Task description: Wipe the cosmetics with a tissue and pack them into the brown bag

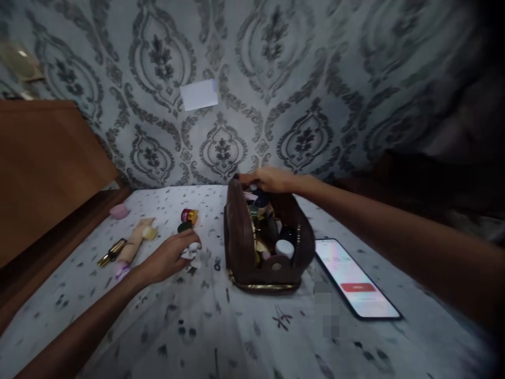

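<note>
A brown zip bag (240, 231) stands upright and unzipped on a white patterned sheet. Inside it sit several small items, among them a jar with a white lid (284, 248). My right hand (272, 180) reaches across and grips the bag's far rim, its fingers partly hidden. To the left of the bag, my left hand (171, 257) is low over the sheet, its fingers closed around a small white crumpled thing (191, 250) whose kind I cannot make out. Just beyond those fingers are a dark green round item (184, 227) and a red and yellow jar (190, 216).
Further left lie a beige tube (136, 239), a black and gold bottle (112, 252), a pale yellow item (149, 232) and a pink item (119, 211). A lit phone (355, 279) rests right of the bag. Wooden furniture (47, 173) borders the left; a patterned wall (244, 105) rises behind.
</note>
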A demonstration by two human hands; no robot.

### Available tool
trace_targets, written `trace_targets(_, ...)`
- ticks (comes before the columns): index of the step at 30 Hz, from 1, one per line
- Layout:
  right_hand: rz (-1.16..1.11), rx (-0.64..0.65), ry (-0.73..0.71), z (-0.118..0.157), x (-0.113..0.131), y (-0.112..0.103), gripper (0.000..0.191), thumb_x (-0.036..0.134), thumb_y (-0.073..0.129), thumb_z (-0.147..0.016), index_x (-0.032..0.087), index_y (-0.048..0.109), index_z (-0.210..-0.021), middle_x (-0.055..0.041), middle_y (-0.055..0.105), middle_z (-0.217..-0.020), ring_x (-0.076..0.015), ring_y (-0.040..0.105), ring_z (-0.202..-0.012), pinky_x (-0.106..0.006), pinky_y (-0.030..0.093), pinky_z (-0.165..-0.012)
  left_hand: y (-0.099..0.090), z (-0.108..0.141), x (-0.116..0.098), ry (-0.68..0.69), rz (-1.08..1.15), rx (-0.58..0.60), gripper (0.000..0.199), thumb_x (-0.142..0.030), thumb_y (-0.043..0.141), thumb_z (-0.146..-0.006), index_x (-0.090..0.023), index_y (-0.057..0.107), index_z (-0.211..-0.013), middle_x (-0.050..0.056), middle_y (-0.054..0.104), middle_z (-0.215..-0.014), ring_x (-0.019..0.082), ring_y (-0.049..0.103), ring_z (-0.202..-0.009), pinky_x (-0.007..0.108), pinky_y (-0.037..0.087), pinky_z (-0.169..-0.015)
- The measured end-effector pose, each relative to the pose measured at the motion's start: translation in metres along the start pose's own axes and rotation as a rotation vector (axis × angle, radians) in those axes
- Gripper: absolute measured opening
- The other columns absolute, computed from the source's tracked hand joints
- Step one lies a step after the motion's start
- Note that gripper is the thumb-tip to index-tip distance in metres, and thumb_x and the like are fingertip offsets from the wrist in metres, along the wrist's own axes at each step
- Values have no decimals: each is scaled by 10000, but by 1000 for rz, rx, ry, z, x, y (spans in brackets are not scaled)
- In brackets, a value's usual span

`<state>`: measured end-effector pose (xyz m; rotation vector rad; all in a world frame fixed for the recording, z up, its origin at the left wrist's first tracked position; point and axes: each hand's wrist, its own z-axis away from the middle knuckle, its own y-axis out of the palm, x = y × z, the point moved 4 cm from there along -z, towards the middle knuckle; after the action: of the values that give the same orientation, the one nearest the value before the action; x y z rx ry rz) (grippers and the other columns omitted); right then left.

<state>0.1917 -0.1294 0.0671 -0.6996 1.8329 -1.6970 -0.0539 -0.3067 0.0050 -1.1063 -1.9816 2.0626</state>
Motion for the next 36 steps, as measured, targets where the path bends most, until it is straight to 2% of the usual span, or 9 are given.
trace_targets(3, -18, -66, 22, 1, 1, -1, 501, 3, 506, -795, 229, 732, -1180, -31, 774, -1045, -181, 696, -933, -233, 450, -757, -2, 19, 7, -47, 40, -57, 284, -104, 460, -733, -198, 586, -969, 55, 650, -992, 214, 630, -902, 290, 479, -792)
trace_targets(8, -45, -187, 169, 18, 21, -17, 430, 17, 471, -851, 138, 733, -1169, -132, 767, -1049, -223, 703, -951, -285, 461, -764, -8, 59, 35, -216, 115, -263, 197, -213, 470, -857, -198, 615, -990, 40, 712, -968, 204, 647, -893, 285, 477, -807)
trace_targets(11, -113, -361, 196, 38, 53, -29, 333, 124, 497, -899, 157, 745, -1119, -134, 764, -1055, -257, 709, -964, -336, 502, -810, -12, 82, 52, -293, 111, -380, 209, -269, 472, -883, -194, 627, -1002, 29, 706, -935, 194, 635, -858, 271, 475, -763)
trace_targets(15, -289, -599, -55, 73, 120, -29, 274, 205, 491, -905, 252, 725, -1040, -90, 758, -1053, -252, 719, -922, -375, 555, -799, -17, 111, 68, -353, 90, -489, 207, -307, 480, -887, -186, 631, -961, 19, 673, -865, 188, 604, -831, 269, 458, -737)
trace_targets(19, -522, -523, -336, 99, 189, 2, 325, 176, 467, -927, 357, 678, -1094, -65, 751, -987, -232, 714, -916, -372, 574, -749, -40, 139, 90, -401, 75, -644, 251, -366, 479, -890, -178, 631, -958, 7, 637, -825, 164, 563, -742, 261, 434, -689)
trace_targets(23, -742, -341, -347, 105, 230, 48, 320, 203, 482, -929, 370, 686, -1110, -62, 750, -941, -223, 710, -867, -369, 576, -734, -76, 164, 136, -576, 28, -853, 299, -382, 463, -845, -164, 612, -984, -15, 543, -723, 146, 488, -633, 245, 387, -588)
trace_targets(28, -956, -142, -164, 96, 261, 95, 256, 275, 501, -923, 349, 728, -1015, -48, 753, -936, -222, 714, -850, -386, 575, -748, -80, 165, 186, -640, -11, -780, 389, -337, 384, -869, -123, 577, -1131, 51, 620, -881, 185, 563, -764, 277, 455, -682)
trace_targets(32, -1090, -52, -74, 90, 281, 114, 247, 306, 498, -924, 302, 739, -980, -41, 765, -956, -212, 715, -876, -384, 568, -777, -52, 153, 191, -561, -48, -554, 490, -324, 519, -816, -150, 559, -1273, 109, 638, -1221, 257, 566, -1123, 360, 453, -970)
trace_targets(36, -1265, -1, 12, 90, 287, 132, 236, 325, 513, -909, 272, 734, -975, -38, 761, -910, -198, 719, -865, -351, 570, -763, -33, 148, 186, -541, -111, -369, 606, -295, 637, -728, -193, 563, -1320, 118, 627, -1238, 324, 539, -1168, 427, 410, -1023)
